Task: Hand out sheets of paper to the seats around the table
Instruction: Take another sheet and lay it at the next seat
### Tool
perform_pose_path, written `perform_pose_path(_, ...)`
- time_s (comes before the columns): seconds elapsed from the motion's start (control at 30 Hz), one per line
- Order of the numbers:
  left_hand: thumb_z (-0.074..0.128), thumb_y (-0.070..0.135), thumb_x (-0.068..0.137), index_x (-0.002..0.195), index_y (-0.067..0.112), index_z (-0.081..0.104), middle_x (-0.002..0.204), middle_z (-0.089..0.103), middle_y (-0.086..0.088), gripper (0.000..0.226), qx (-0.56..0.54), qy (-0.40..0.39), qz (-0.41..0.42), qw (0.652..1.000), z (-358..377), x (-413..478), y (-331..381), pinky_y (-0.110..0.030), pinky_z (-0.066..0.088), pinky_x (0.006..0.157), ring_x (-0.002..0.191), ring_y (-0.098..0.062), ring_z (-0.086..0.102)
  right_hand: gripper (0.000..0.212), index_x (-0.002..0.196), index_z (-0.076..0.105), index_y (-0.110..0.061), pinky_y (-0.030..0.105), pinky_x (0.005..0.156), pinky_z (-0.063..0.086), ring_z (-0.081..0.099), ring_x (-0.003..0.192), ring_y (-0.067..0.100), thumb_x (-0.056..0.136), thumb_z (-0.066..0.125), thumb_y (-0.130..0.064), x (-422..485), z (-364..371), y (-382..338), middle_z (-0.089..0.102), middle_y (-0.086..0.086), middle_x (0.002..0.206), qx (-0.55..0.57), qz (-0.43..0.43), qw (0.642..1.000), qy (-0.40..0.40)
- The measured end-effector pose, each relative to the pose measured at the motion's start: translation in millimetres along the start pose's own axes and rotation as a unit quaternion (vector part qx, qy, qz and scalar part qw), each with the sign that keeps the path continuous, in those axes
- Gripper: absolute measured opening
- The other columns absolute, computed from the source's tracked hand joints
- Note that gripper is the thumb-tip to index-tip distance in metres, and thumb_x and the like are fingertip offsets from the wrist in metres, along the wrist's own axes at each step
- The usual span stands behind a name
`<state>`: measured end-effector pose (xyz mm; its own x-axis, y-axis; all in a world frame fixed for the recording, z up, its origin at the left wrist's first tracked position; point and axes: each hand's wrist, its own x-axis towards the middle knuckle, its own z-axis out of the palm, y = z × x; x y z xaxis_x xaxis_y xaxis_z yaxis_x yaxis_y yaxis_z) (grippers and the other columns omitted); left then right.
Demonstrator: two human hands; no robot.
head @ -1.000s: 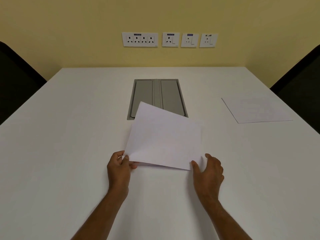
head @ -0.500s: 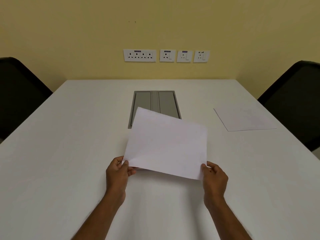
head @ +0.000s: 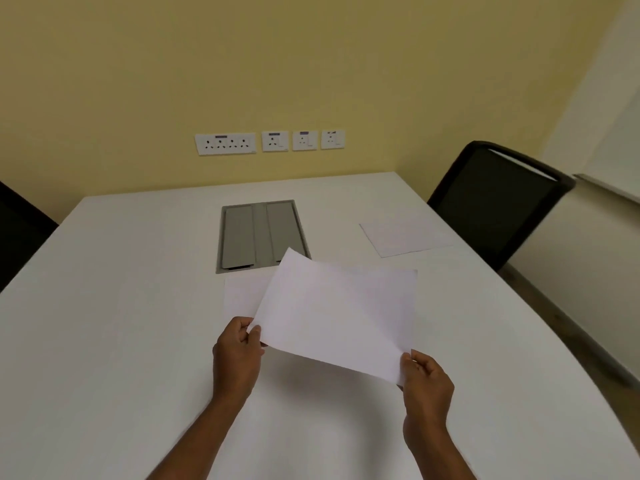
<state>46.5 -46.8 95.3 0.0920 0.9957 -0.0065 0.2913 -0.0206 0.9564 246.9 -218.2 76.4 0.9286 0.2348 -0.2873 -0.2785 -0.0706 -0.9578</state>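
Head view: left hand (head: 237,358) pinches the near-left corner of a white sheet (head: 339,317), and right hand (head: 427,386) pinches its near-right corner. The sheet is held tilted above the white table (head: 104,341), its far corner overlapping the grey cable hatch (head: 263,233). Flat paper (head: 242,296) lies under it; whether one sheet or a stack is unclear. A second sheet (head: 405,237) lies at the right edge before a black chair (head: 495,206).
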Motion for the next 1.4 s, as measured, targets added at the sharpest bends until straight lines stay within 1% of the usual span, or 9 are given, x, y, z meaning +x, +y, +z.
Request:
perform_pose_path(0.1,0.057,0.011,0.095,0.109,0.023,0.062,0.091,0.071,0.0,0.019,0.019,-0.049,0.028,0.998,21,-23,13,-0.027,0.056,0.065,0.069,-0.017,0.071,0.012,0.1,0.071,-0.012,0.048,0.09,0.056,0.066,0.087,0.023,0.091,0.063,-0.008,-5,-45,0,0.073,0.004,0.094,0.001,0.016,0.999,0.035)
perform_pose_path(0.2,0.055,0.009,0.094,0.121,0.026,0.063,0.087,0.069,-0.002,0.033,0.043,-0.097,0.072,0.992,44,-49,23,-0.034,0.057,0.079,0.082,-0.019,0.069,0.012,0.102,0.071,-0.011,0.049,0.092,0.055,0.066,0.09,0.024,0.092,0.063,-0.01,-7,-88,2,0.073,0.006,0.097,0.002,0.025,0.998,0.066)
perform_pose_path(0.33,0.054,0.008,0.095,0.126,0.028,0.061,0.074,0.064,0.006,0.038,0.089,-0.129,0.128,0.979,77,-85,30,-0.02,0.046,0.07,0.073,-0.001,0.061,0.009,0.097,0.071,-0.011,0.037,0.074,0.051,0.062,0.077,0.022,0.092,0.064,-0.009,-6,-140,8,0.073,0.007,0.088,-0.004,0.015,0.994,0.109)
perform_pose_path(0.43,0.052,0.006,0.095,0.131,0.022,0.059,0.088,0.071,0.001,0.04,0.103,-0.155,0.14,0.972,101,-113,32,-0.024,0.051,0.074,0.078,-0.015,0.066,0.008,0.094,0.07,-0.011,0.027,0.066,0.047,0.063,0.072,0.018,0.092,0.063,-0.007,-7,-175,13,0.07,0.0,0.082,-0.022,0.006,0.988,0.151)
perform_pose_path(0.53,0.049,0.001,0.094,0.134,0.018,0.057,0.11,0.071,-0.013,0.044,0.113,-0.198,0.138,0.964,127,-144,26,-0.039,0.054,0.094,0.103,-0.032,0.066,0.012,0.102,0.069,-0.009,0.034,0.077,0.054,0.066,0.085,0.023,0.093,0.061,-0.006,-11,-212,24,0.071,0.004,0.09,-0.054,0.011,0.981,0.188)
perform_pose_path(0.7,0.047,-0.004,0.091,0.131,0.013,0.059,0.117,0.068,-0.016,0.045,0.153,-0.257,0.122,0.946,164,-194,3,-0.044,0.051,0.099,0.11,-0.032,0.063,0.02,0.111,0.067,-0.01,0.041,0.08,0.056,0.065,0.083,0.027,0.094,0.057,-0.006,-17,-273,53,0.068,0.006,0.088,-0.126,0.015,0.963,0.238)
perform_pose_path(0.87,0.047,-0.003,0.091,0.127,0.012,0.061,0.113,0.066,-0.01,0.042,0.207,-0.299,0.124,0.923,184,-221,-20,-0.04,0.052,0.094,0.103,-0.027,0.062,0.023,0.116,0.063,-0.017,0.043,0.079,0.055,0.064,0.081,0.026,0.096,0.055,-0.008,-23,-308,80,0.064,0.004,0.088,-0.18,0.041,0.954,0.238)
perform_pose_path(1.03,0.044,-0.001,0.09,0.126,0.016,0.06,0.118,0.063,-0.002,0.042,0.256,-0.308,0.137,0.906,194,-233,-36,-0.033,0.047,0.091,0.109,-0.022,0.059,0.028,0.123,0.061,-0.018,0.045,0.087,0.053,0.064,0.091,0.028,0.097,0.054,-0.01,-24,-318,98,0.066,0.005,0.096,-0.213,0.057,0.95,0.22)
perform_pose_path(1.4,0.047,0.0,0.089,0.125,0.01,0.06,0.113,0.063,-0.006,0.04,0.312,-0.306,0.164,0.884,198,-248,-51,-0.033,0.047,0.089,0.106,-0.026,0.061,0.035,0.133,0.056,-0.016,0.043,0.093,0.05,0.063,0.11,0.031,0.099,0.052,-0.012,-16,-328,113,0.07,0.011,0.118,-0.293,0.044,0.93,0.22)
